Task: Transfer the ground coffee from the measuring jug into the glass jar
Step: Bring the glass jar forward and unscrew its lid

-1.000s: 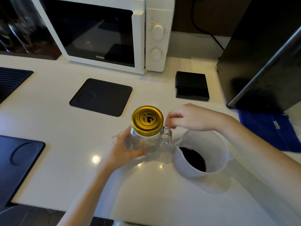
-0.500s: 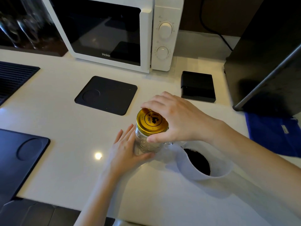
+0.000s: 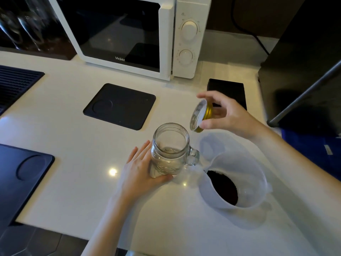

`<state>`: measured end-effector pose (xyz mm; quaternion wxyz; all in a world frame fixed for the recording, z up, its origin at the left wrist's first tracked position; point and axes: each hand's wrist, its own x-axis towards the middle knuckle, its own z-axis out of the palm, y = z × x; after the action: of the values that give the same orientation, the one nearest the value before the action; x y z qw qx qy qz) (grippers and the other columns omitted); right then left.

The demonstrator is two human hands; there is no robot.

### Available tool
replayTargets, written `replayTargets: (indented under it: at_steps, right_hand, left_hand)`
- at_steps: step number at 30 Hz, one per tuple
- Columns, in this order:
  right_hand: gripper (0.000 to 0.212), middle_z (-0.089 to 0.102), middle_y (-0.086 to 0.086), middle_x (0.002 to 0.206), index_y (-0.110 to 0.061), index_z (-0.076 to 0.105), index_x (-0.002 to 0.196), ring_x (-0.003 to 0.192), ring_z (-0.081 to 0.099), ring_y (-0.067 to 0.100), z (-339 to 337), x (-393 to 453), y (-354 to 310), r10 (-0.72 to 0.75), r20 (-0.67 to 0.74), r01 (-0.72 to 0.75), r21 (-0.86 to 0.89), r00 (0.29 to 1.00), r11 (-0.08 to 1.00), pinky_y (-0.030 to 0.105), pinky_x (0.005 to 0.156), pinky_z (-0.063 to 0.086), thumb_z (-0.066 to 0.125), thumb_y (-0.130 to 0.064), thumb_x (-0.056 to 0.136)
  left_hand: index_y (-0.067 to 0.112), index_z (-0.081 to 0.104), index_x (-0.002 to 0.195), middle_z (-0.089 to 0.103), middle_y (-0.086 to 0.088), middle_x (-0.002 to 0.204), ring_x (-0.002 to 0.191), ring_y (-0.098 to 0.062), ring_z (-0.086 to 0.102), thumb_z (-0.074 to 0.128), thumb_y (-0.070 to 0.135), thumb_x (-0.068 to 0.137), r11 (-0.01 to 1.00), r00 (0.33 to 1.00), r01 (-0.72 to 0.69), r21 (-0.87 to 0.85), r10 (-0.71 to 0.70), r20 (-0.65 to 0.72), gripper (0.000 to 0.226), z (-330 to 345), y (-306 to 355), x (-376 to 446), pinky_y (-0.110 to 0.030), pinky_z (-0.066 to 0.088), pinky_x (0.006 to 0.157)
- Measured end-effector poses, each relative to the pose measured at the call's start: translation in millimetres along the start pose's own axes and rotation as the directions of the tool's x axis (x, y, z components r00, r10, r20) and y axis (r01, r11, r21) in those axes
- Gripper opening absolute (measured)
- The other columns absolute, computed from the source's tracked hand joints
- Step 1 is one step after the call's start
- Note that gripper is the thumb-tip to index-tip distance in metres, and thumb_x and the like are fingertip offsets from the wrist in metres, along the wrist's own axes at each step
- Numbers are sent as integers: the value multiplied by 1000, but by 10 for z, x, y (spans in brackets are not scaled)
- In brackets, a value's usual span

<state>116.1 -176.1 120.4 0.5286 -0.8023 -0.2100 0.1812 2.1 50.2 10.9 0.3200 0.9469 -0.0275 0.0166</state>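
Observation:
A clear glass jar [image 3: 170, 145] with a side handle stands upright and uncovered on the white counter. My left hand [image 3: 140, 168] wraps around its left side and base. My right hand [image 3: 224, 114] holds the gold lid [image 3: 200, 116] tilted in the air, up and to the right of the jar's mouth, its white underside facing left. A translucent white measuring jug [image 3: 245, 174] sits to the right of the jar, with dark ground coffee [image 3: 224, 189] in its bottom. My right forearm passes above the jug's far side.
A white microwave [image 3: 188, 39] stands at the back. Black mats lie on the counter [image 3: 55, 111]: one [image 3: 120, 106] behind the jar, one [image 3: 20, 172] at the left edge. A small black box [image 3: 227, 89] sits behind my right hand. A dark appliance [image 3: 304, 52] and blue cloth [image 3: 313, 154] are at right.
My right hand moved onto the gold lid, took it off the jar and lifted it up to the right. The jar is now uncovered. My left hand stayed on the jar.

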Motion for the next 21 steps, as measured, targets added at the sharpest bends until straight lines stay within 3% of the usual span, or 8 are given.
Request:
replayTargets:
  at_steps: [3, 5, 8, 10, 13, 15, 19, 21]
  right_hand:
    - [73, 51, 7, 121, -22, 48, 122, 86, 63, 3, 7, 33, 358, 79, -26, -80, -8, 997, 997, 13, 74, 49, 80, -20, 56]
    - [75, 50, 1, 118, -23, 47, 120, 91, 62, 9, 56, 34, 553, 109, -55, -109, 0, 993, 994, 15, 77, 49, 83, -15, 55]
    - [79, 51, -6, 114, -26, 47, 120, 102, 58, 11, 128, 8, 767, 95, -100, -101, -55, 990, 993, 10, 82, 44, 83, -20, 51]
    - [81, 52, -3, 114, -28, 46, 122, 104, 55, 11, 151, -19, 832, 75, -120, -89, -124, 990, 988, 11, 85, 41, 82, -25, 50]
    - [86, 47, 0, 116, -21, 43, 128, 111, 44, 14, 144, -48, 876, 41, -103, -70, -297, 994, 952, 23, 95, 36, 86, -19, 54]
    - [87, 44, -2, 114, -15, 41, 132, 115, 36, 15, 144, -63, 882, 38, -61, -59, -374, 997, 926, 21, 94, 29, 86, -15, 56]
    - [91, 43, -5, 113, -15, 47, 128, 118, 31, 15, 147, -64, 899, 26, -43, -42, -459, 999, 888, 19, 94, 23, 73, -46, 46]
    - [94, 41, -6, 114, -17, 47, 129, 120, 28, 12, 129, -48, 884, 49, -30, -57, -470, 998, 881, 23, 99, 25, 74, -49, 45]
  left_hand:
    - [38, 35, 137, 31, 25, 143, 138, -7, 27, 64, 65, 59, 1000, 1000, 1, 3, -1, -10, 87, -9, 19, -4, -41, 22, 114]
    - [38, 36, 137, 30, 26, 143, 139, -4, 25, 65, 64, 58, 1000, 1000, 12, 11, -12, -14, 88, -8, 26, -2, -38, 20, 115]
    - [38, 37, 136, 29, 28, 142, 139, -1, 22, 67, 62, 58, 1000, 1000, 25, 9, -25, -14, 88, -9, 31, 0, -38, 21, 115]
    - [38, 38, 136, 27, 29, 141, 136, 7, 18, 68, 60, 57, 999, 999, 31, 5, -31, -21, 87, -17, 44, 2, -39, 23, 114]
    - [38, 39, 134, 25, 32, 137, 125, 26, 3, 72, 56, 57, 999, 998, 40, -1, -40, -40, 86, -23, 72, -1, -38, 24, 114]
    - [37, 41, 133, 27, 31, 137, 123, 28, 2, 74, 54, 57, 999, 998, 47, -2, -47, -45, 85, -17, 77, -5, -37, 24, 113]
    - [36, 39, 135, 29, 28, 138, 126, 22, 7, 74, 56, 58, 999, 998, 38, 33, -36, -43, 86, -1, 43, -4, -33, 21, 114]
    - [36, 38, 136, 28, 28, 139, 126, 25, 3, 73, 57, 59, 998, 999, 29, 49, -27, -40, 87, 7, 30, -2, -32, 19, 114]
